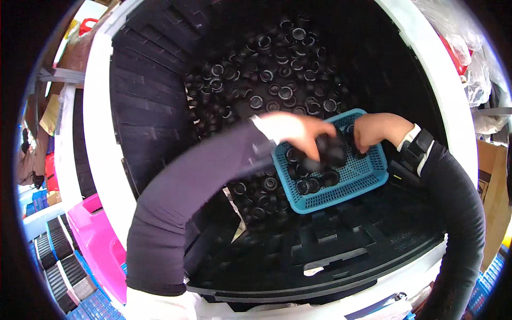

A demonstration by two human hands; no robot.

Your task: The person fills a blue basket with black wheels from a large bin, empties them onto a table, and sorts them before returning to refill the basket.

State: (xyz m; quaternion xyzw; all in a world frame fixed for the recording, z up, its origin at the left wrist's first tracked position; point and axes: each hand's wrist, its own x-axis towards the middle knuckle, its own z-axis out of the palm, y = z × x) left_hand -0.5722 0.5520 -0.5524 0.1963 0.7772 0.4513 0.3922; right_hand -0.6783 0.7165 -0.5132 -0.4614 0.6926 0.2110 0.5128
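I look down into a large round drum (101,138) with a white rim and black ribbed inner wall. Many small black ring-shaped parts (266,80) lie heaped at its bottom. A blue perforated plastic basket (352,184) rests tilted inside the drum and holds several of the same black parts. My left hand (298,133) is over the basket's left side, blurred, its fingers closed around a few black parts (325,149). My right hand (378,130) grips the basket's far right rim.
A pink plastic bin (98,240) stands left of the drum, with black ribbed strips (58,250) beside it. Clear plastic bags (474,64) and a cardboard box (493,176) sit at the right. Black moulded panels (320,250) line the drum's near side.
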